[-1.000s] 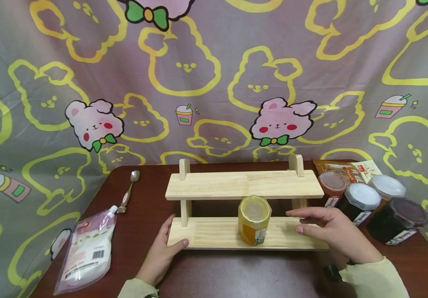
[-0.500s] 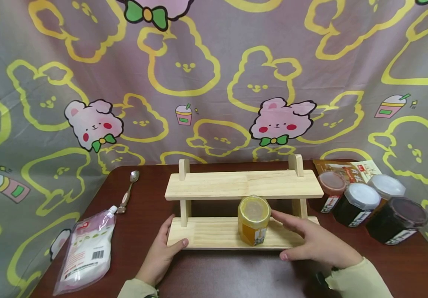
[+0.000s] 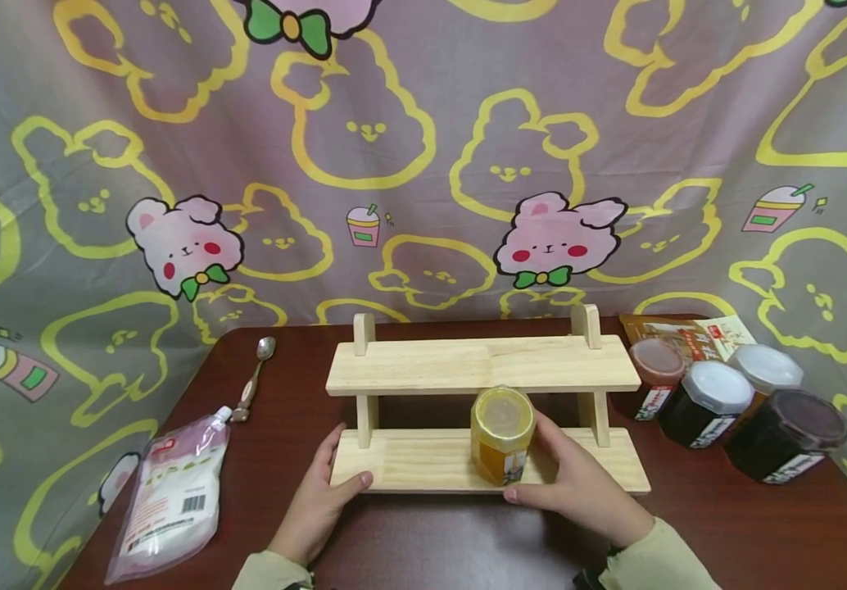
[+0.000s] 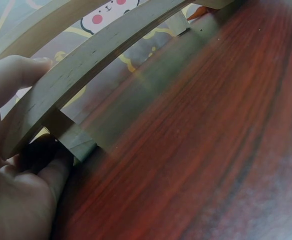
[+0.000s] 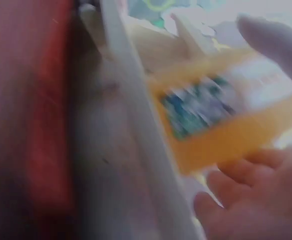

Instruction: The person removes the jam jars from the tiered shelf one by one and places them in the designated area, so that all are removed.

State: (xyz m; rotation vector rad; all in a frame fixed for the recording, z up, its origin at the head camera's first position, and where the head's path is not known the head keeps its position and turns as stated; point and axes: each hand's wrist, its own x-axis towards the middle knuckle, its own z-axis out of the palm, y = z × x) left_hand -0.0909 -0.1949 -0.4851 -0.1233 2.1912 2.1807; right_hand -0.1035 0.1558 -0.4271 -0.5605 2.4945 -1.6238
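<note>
A two-tier wooden rack (image 3: 423, 459) stands on the table. My left hand (image 3: 320, 500) grips the left end of its lower board. The left wrist view shows the thumb (image 4: 23, 72) on top and fingers (image 4: 55, 172) underneath. On the lower board, right of the middle, an octagonal jar (image 3: 503, 438) with amber contents and a pale lid stands upright. My right hand (image 3: 578, 483) is beside it, thumb low at its front, other fingers at its right side. In the blurred right wrist view, the amber jar (image 5: 226, 130) lies between thumb and relaxed fingers; firm contact cannot be made out.
To the right stand several lidded jars: a reddish one (image 3: 658, 377), a white-lidded dark one (image 3: 711, 401) and a dark-lidded one (image 3: 792, 434). Behind them lies a brown packet (image 3: 689, 336). On the left are a spouted pouch (image 3: 176, 500) and a spoon (image 3: 254, 381). A patterned curtain (image 3: 438, 205) hangs behind.
My right hand has moved left along the rack and come around the right side of the amber jar. My left hand, the rack and the jar have stayed where they were.
</note>
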